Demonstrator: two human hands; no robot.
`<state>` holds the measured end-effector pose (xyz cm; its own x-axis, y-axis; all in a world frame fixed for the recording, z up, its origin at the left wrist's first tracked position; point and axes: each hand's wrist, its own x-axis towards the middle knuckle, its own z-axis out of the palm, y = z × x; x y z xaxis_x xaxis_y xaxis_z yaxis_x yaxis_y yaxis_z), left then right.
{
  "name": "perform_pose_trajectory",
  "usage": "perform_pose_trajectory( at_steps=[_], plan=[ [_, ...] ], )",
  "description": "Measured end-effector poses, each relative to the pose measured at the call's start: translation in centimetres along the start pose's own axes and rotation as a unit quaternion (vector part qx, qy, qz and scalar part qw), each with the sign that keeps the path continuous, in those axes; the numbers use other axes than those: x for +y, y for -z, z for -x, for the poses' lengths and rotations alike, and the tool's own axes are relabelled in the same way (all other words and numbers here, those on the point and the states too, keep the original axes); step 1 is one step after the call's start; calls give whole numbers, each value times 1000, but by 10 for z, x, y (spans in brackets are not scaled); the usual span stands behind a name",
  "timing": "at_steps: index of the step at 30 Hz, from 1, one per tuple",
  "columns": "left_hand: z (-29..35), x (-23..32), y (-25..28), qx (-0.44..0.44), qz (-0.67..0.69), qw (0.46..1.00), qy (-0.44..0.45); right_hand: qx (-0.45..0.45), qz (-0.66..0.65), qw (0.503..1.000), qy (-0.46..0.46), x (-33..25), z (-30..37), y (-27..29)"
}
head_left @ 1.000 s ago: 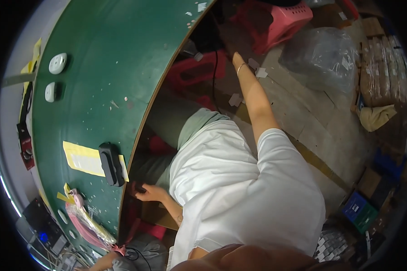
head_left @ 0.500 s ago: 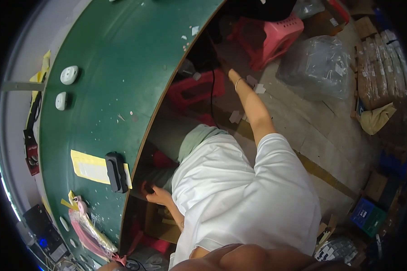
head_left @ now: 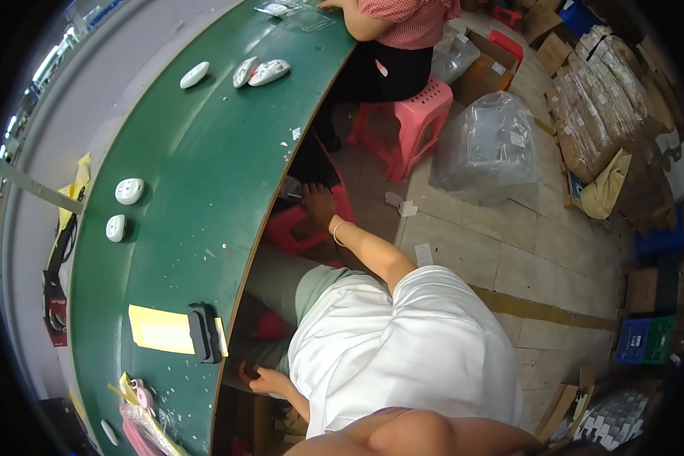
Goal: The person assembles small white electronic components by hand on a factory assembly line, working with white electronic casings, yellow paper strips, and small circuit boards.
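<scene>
The right hand (head_left: 319, 204) reaches out ahead at arm's length, under the rim of the green bench (head_left: 197, 175), with its fingers curled against a dark object (head_left: 314, 163) tucked beneath the bench edge; whether it grips that object I cannot tell. Just below this hand stands a red stool (head_left: 296, 228) on the tiled floor (head_left: 501, 258). The left hand (head_left: 262, 378) is drawn in close to the body, low under the bench edge, its fingers bent around a small dark thing (head_left: 252, 372) too small to make out.

On the bench, just left of the left hand, a black block (head_left: 204, 333) lies across a yellow sheet (head_left: 159, 330). Further left of the right hand sit two white round parts (head_left: 123, 209), and well beyond it three white oval pieces (head_left: 239, 72). Past the right hand a second person (head_left: 391, 38) sits on a pink stool (head_left: 416, 114) at the bench. To the right of both hands the floor carries a clear plastic bag (head_left: 490, 148), cardboard boxes (head_left: 596, 114) and blue crates (head_left: 646, 338).
</scene>
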<state>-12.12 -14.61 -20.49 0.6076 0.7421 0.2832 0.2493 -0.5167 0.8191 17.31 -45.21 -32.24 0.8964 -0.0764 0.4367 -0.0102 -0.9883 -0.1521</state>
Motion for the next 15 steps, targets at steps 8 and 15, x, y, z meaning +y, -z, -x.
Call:
perform_pose_trajectory(
  at_steps=[8,15],
  plan=[
    [-1,3,2,-3,9,1000,-2,-69,-156,976,-136,5,4,1],
    [-1,0,-11,-43,53,998,-12,-5,-338,911,-237,26,15,52]
  ],
)
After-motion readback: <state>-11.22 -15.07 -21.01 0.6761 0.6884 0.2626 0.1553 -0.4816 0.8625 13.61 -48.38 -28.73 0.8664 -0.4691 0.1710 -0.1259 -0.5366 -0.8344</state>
